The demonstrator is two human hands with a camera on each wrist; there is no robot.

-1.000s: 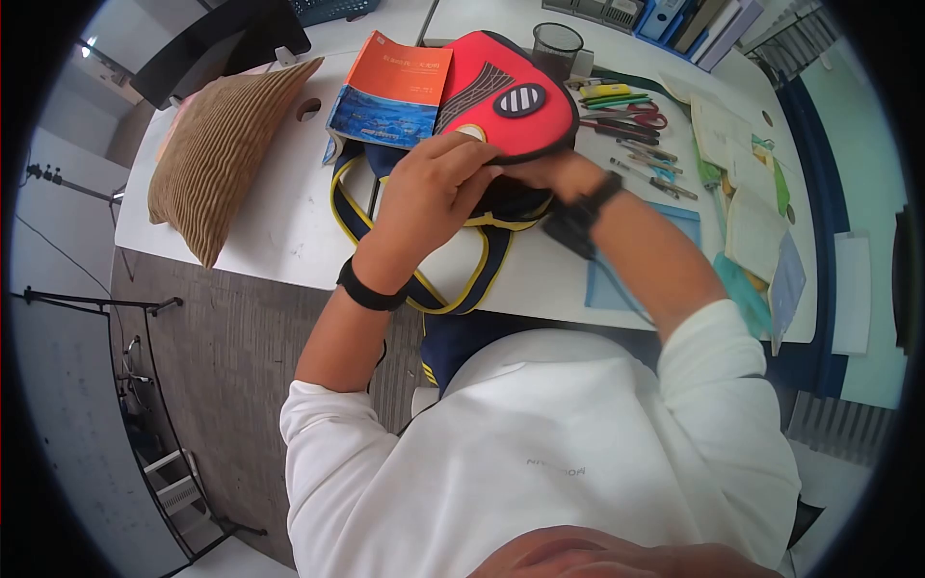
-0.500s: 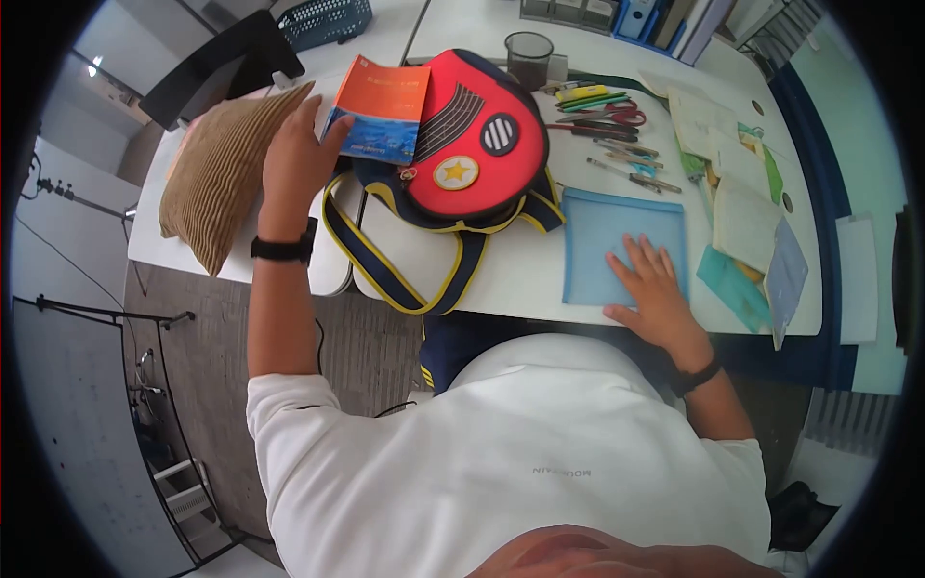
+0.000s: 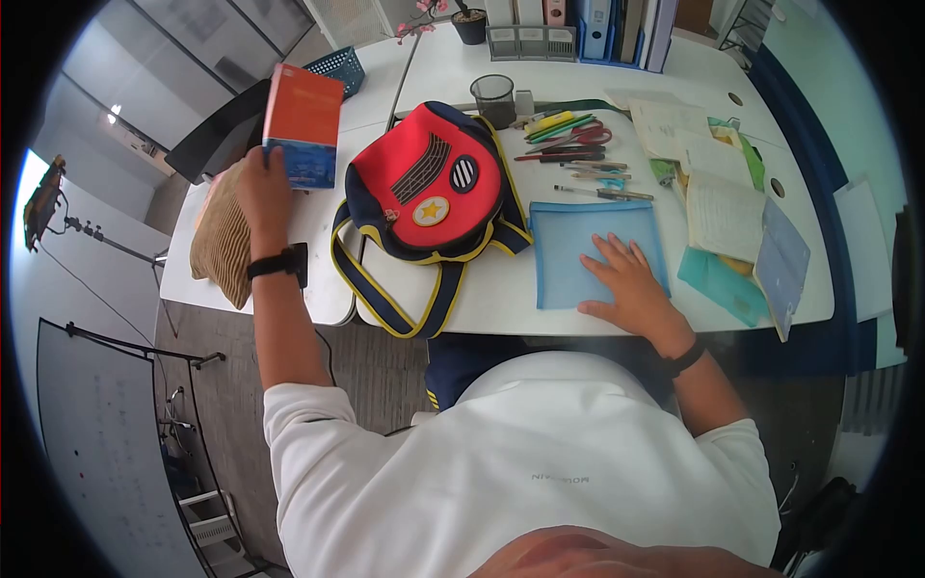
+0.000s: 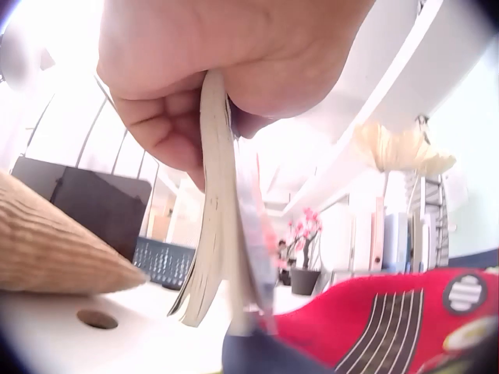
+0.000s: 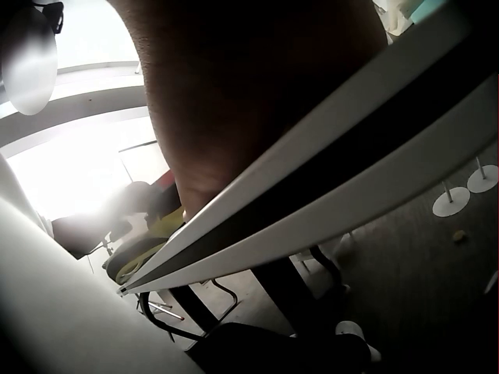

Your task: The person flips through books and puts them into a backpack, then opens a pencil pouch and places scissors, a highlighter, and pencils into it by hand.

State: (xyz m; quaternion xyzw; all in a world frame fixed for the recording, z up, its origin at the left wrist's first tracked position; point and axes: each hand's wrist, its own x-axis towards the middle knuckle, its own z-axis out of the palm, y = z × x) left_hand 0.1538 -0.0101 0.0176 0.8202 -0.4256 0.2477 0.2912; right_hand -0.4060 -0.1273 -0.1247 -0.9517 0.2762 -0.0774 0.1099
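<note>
The book (image 3: 302,125), orange above and blue below, is in your left hand (image 3: 265,188), held upright to the left of the backpack (image 3: 448,183). Your fingers are curled in and grip it by one edge; its pages hang slightly parted in the left wrist view. Your right hand (image 3: 631,289) is open, fingers spread, palm down over the blue pouch (image 3: 564,265) at the near edge of the white table (image 3: 496,303), right of the backpack.

The red and navy backpack lies with its strap looped toward you. The ribbed tan cushion (image 3: 220,241) is on the left, partly behind your left arm, with a black panel (image 3: 207,140) beyond it. Past the backpack is the dark mesh cup (image 3: 494,104); pens and markers (image 3: 568,130) and red-handled scissors (image 3: 599,135) lie to its right. Loose papers (image 3: 718,193) and a teal pouch (image 3: 721,284) cover part of the right side.

At the far side you have a grey organizer (image 3: 532,44), upright binders (image 3: 626,34), a pink-flowered potted plant (image 3: 469,27) and, farther left, a blue basket (image 3: 342,69). A whiteboard (image 3: 111,433) stands at the room's near left, over grey floor (image 3: 376,371).
</note>
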